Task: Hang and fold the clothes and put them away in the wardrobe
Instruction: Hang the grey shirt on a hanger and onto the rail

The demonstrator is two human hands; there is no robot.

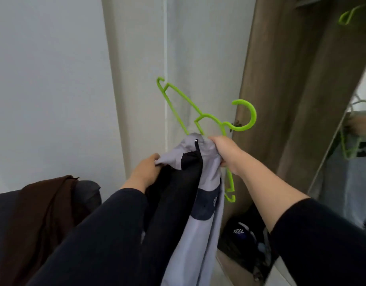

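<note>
A lime green plastic hanger [243, 116] is tilted in front of me, its hook pointing right toward the wardrobe. A light grey garment with black and dark blue panels [207, 182] hangs from it and covers its middle. My right hand [224, 150] grips the hanger together with the garment's top edge. To the left, my left hand [147, 170] pinches the grey fabric near the collar. The garment's lower part drops out of view between my arms.
The brown wooden wardrobe [281, 79] stands open at the right, with another green hanger [346, 16] high inside and dark items [244, 238] on its floor. A mirror [351, 141] is at far right. A brown cloth [44, 203] lies on dark furniture at lower left.
</note>
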